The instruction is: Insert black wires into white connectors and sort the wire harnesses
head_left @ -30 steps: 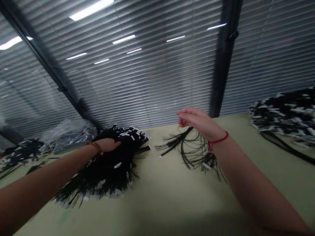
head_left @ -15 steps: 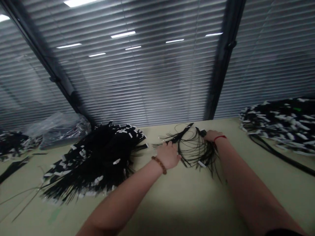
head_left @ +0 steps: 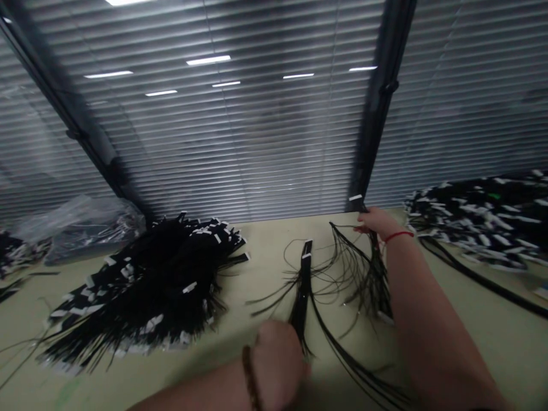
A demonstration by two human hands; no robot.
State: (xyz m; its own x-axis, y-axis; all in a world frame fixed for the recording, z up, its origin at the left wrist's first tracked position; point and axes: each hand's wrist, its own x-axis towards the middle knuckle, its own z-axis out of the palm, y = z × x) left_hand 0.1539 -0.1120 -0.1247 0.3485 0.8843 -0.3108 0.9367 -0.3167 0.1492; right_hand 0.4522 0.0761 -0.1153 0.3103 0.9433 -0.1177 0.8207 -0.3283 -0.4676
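Near the window, my right hand (head_left: 373,221) pinches the flat black top of a wire bundle (head_left: 379,274) with a white tag, and its thin strands hang loosely down. Lower and closer to me, my left hand (head_left: 278,359) is curled, blurred by motion, against the lower end of a second black wire bundle (head_left: 305,285); its fingertips are hidden. That bundle lies upright on the table, white-banded at its top. Loose fine strands cross between the two bundles, and a longer lock curves off toward the lower right.
Left of my hands lies a large heap of black wire bundles with white tags (head_left: 171,285). A clear plastic bag (head_left: 94,225) sits behind it. Another tagged heap (head_left: 483,217) is at right, with a thick black cable (head_left: 479,271). Window blinds (head_left: 278,142) rise behind the pale table (head_left: 257,251).
My left hand has come down toward me, and the bundle beside it now lies straight. My right hand has lifted slightly, raising the tagged end. The view has shifted a little.
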